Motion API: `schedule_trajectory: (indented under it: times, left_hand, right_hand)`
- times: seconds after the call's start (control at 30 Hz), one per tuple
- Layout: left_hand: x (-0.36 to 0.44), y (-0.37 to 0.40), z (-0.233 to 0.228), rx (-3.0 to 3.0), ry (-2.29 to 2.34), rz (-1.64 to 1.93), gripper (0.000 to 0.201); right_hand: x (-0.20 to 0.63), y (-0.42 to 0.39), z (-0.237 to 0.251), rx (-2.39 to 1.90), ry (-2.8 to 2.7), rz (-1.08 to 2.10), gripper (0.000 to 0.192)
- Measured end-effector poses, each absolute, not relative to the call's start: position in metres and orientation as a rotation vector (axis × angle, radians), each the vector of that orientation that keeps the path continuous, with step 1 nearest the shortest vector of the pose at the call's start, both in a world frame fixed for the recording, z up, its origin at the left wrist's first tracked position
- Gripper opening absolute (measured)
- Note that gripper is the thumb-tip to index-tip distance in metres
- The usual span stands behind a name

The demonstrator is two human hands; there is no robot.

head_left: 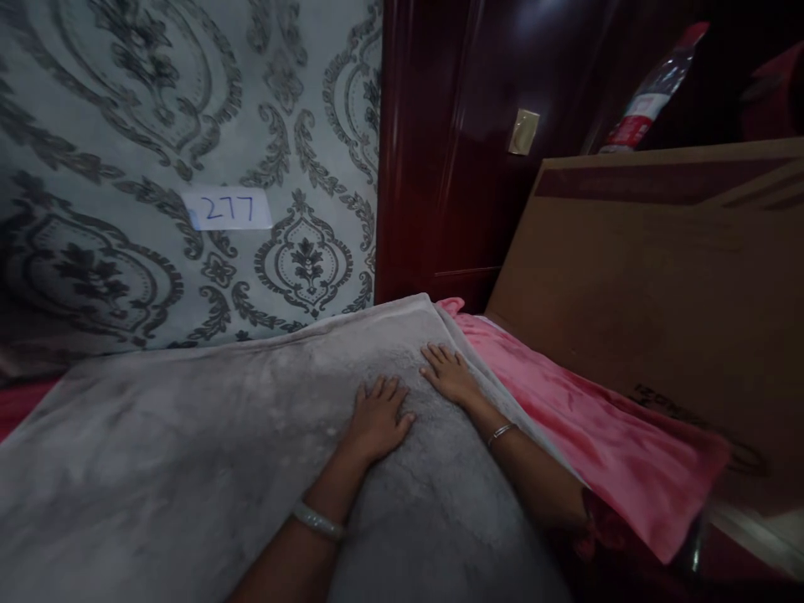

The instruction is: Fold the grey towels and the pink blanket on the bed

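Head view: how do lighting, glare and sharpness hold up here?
Head view, lighting: dim, with the upper right corner nearly black; head view, glare: a faint sheen on the dark red panel; head view, sharpness: left hand and right hand have readable outlines, while the grey blanket looks soft in detail.

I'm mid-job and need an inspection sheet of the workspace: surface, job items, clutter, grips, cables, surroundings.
Surface: covered by the blanket; what bears it is hidden.
Job's things: grey blanket, spread out; pink cloth showing along its right side.
Clutter: cardboard box at right, with a red-capped bottle on top.
Grips: left hand and right hand both palm down on the blanket, holding nothing.
Cables: nothing seen.
Surroundings: patterned wall with a paper label reading 277; dark red panel with a small plate.
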State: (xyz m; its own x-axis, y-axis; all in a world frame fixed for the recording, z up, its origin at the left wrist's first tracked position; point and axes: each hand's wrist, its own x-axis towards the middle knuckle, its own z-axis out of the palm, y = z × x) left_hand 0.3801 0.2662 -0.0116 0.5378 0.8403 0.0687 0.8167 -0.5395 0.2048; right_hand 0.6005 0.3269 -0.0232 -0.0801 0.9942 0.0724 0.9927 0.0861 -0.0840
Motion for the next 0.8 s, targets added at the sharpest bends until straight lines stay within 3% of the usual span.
schedule_trajectory:
  times: [0.2,0.5,0.67,0.8]
  left_hand:
    - [0.368,0.265,-0.001,2.559,1.42,0.056,0.065]
    - [0.16,0.299,0.005,2.29,2.159,-0.021,0.062]
    - [0.119,0.317,-0.002,2.351,2.195,0.024,0.065]
    - [0.082,0.331,0.0,2.279,2.285,0.022,0.062]
  right_hand:
    - [0.606,0.326,-0.039,-2.019,-2.27,-0.042,0.061]
    - [0.6,0.344,-0.053,-1.998,-2.195,-0.194,0.06]
    - [0.564,0.375,-0.031,-1.583,-2.372,-0.466,0.06]
    - [0.577,0.408,-0.043,-1.726,-2.338,-0.378,0.063]
